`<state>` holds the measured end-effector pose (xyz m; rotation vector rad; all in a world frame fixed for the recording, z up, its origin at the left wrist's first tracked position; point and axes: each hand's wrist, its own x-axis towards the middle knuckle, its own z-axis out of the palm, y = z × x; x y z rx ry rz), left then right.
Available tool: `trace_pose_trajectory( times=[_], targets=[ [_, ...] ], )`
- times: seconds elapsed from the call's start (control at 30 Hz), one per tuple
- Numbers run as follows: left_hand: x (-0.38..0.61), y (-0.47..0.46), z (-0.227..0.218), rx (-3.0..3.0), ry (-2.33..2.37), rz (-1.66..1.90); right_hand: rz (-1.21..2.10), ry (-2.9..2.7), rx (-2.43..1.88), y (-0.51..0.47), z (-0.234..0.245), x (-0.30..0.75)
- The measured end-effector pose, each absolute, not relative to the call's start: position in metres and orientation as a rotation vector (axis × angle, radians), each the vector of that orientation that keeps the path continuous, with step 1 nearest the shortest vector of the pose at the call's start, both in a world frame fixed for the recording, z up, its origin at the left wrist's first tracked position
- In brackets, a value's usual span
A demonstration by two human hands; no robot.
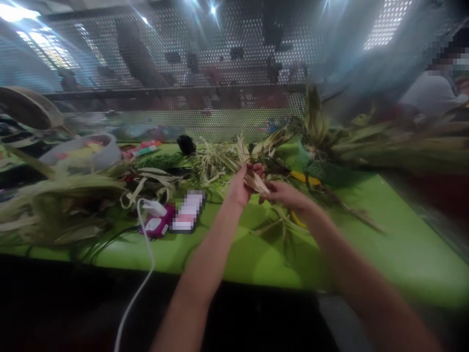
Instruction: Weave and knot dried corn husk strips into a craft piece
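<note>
A pale dried corn husk (255,182) is between my two hands, above the green table (252,259). My left hand (242,185) is wrapped round its upper part, palm partly turned up. At its lower right end, my right hand (280,193) pinches the husk between thumb and fingers. Strips of torn husk (284,225) lie on the table just below my right hand. Behind my hands is a loose heap of husk strips and stringy fibres (208,164). A yellow-handled tool (306,178), its kind unclear, lies beyond my right hand.
A purple power strip (157,225) with a white cable sits beside a phone (187,212). Big husk piles (54,210) cover the left side. A grey basin (93,151) stands behind them. More husks (315,122) fill a green basket (322,166). A person (430,93) is at far right.
</note>
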<state>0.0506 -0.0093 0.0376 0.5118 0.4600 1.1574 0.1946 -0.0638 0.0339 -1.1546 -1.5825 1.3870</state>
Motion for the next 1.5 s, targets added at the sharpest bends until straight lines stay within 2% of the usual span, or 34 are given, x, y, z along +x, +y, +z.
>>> trace_pose_trajectory(
  times=[0.57,1.0,1.1,1.37,1.5],
  targets=[
    [0.043,-0.008,0.037,0.634,0.456,1.087,1.277,-1.407,-1.148,-0.065,0.037,0.192],
    [0.038,0.0,0.037,0.589,0.502,1.17,1.248,-1.428,-1.158,-0.064,0.038,0.194],
    [0.041,-0.002,0.037,0.62,0.529,1.164,1.141,-1.429,-1.176,-0.06,0.033,0.194],
    [0.047,-0.005,0.037,0.594,0.535,1.157,0.576,-1.585,-1.326,-0.055,0.022,0.195],
    [0.046,-0.004,0.036,0.587,0.508,1.157,0.436,-1.641,-1.42,-0.056,0.02,0.195]
  ],
)
